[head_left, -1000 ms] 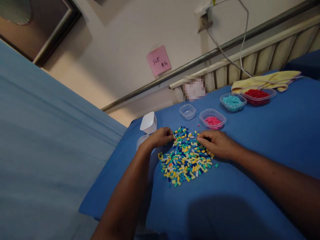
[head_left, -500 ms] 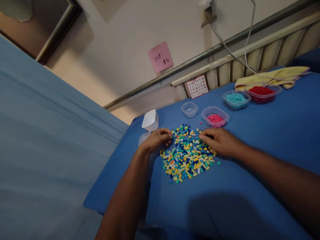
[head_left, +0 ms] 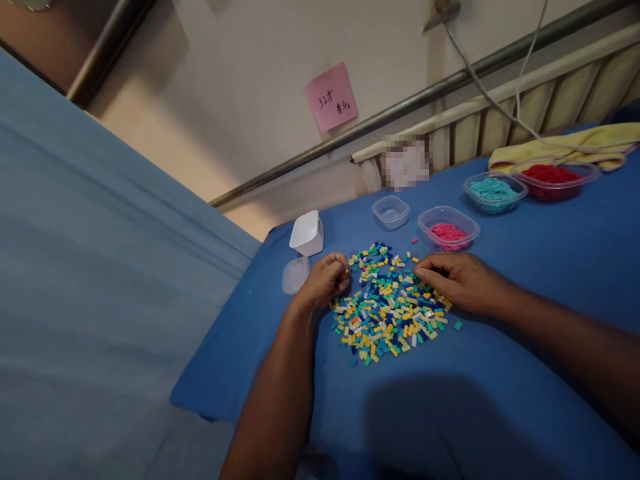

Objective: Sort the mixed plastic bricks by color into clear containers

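While left hand (head_left: pixel 327 281) and right hand (head_left: pixel 466 281) curl apart, grip unclear, I judge a careless sweep could scatter blocks (head_left: pixel 387 310).

Bricks (head_left: pixel 393 310) lie between the hands (head_left: pixel 465 280); tubs (head_left: pixel 391 212) behind — a cloth (head_left: pixel 525 156) beyond, far right.

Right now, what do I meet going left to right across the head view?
Curtain → left hand → brick pile → right hand → red-piece tub.
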A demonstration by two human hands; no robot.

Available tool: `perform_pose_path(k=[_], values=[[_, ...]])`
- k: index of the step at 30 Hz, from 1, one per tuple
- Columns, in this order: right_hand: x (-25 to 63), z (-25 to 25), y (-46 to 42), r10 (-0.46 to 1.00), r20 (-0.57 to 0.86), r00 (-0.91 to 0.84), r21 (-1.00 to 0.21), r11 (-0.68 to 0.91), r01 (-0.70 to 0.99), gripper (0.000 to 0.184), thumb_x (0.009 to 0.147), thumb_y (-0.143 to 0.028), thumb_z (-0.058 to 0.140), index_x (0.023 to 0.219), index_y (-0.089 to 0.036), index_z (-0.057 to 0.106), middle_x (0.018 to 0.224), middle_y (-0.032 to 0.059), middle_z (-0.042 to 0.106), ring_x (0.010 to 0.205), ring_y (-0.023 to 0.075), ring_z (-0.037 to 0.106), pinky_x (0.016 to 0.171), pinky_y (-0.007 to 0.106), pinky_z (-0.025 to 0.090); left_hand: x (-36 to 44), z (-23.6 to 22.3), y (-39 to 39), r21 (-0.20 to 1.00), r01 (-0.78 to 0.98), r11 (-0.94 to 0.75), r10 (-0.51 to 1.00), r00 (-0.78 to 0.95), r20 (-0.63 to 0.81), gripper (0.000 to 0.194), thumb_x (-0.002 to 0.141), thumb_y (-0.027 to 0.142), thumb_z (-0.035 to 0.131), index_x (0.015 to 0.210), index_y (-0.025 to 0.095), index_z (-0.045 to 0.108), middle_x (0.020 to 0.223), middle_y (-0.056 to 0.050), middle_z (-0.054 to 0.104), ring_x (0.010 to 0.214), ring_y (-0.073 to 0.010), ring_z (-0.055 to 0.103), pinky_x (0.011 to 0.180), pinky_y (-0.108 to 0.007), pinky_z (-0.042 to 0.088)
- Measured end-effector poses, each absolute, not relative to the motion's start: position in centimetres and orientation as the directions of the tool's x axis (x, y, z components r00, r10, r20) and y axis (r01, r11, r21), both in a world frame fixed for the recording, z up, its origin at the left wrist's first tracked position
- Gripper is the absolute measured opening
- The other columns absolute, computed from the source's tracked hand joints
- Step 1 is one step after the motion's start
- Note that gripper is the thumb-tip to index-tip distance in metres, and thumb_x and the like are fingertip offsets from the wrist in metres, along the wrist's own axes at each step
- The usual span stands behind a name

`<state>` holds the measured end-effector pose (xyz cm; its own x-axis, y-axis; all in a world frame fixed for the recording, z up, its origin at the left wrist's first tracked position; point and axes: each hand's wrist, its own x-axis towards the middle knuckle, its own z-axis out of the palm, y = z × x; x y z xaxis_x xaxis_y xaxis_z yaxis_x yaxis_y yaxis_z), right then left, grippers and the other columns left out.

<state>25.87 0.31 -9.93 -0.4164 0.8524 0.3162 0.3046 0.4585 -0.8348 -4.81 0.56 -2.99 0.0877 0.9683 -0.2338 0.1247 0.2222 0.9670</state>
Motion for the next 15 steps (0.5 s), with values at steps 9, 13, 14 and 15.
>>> perform_pose_path(k=[9,13,14,15], values=[[25.8,-8.7,-1.5,0.797,0.416,-0.438,-0.75,0.573,0.331,0.021,0.104,-0.04,0.062,0.103,-0.027,0.079,0.102,0.0076,0.081,0.091,0.0271,0.074,0.084,0.042,0.057,-5.0,-3.7,0.1,0.982,0.083,0.168,0.978,0.113,-0.177,0.04,0.082,0.045,0.079,0.096,0.023,0.049,0.063,0.01,0.047,0.043,-0.0059,0.04,0.042,-0.018,0.022],[23.5,-8.2,-2.1,0.868,0.348,-0.354,-0.846,0.453,0.279,0.019,0.1,-0.041,0.069,0.111,-0.028,0.078,0.106,0.0066,0.082,0.096,0.0269,0.076,0.086,0.043,0.06,-3.5,-3.7,-0.5,0.992,0.025,0.121,0.964,0.238,-0.123,0.045,0.087,0.054,0.08,0.099,0.023,0.049,0.066,0.007,0.054,0.048,-0.0073,0.046,0.045,-0.019,0.028],[22.5,-8.1,-2.0,0.899,0.308,-0.31,-0.891,0.387,0.237,0.022,0.098,-0.041,0.071,0.113,-0.027,0.077,0.108,0.007,0.082,0.097,0.0269,0.077,0.087,0.044,0.061,-3.1,-3.7,-0.7,0.994,0.017,0.108,0.958,0.264,-0.109,0.046,0.088,0.055,0.08,0.1,0.022,0.05,0.067,0.007,0.055,0.048,-0.0073,0.046,0.045,-0.019,0.028],[21.3,-8.0,-1.9,0.921,0.27,-0.28,-0.927,0.327,0.183,0.025,0.095,-0.041,0.074,0.115,-0.026,0.076,0.109,0.0076,0.082,0.097,0.0268,0.077,0.088,0.044,0.062,-2.8,-3.7,-0.8,0.995,0.014,0.095,0.954,0.284,-0.095,0.046,0.089,0.056,0.08,0.101,0.022,0.051,0.068,0.007,0.056,0.049,-0.0073,0.047,0.046,-0.019,0.029]])
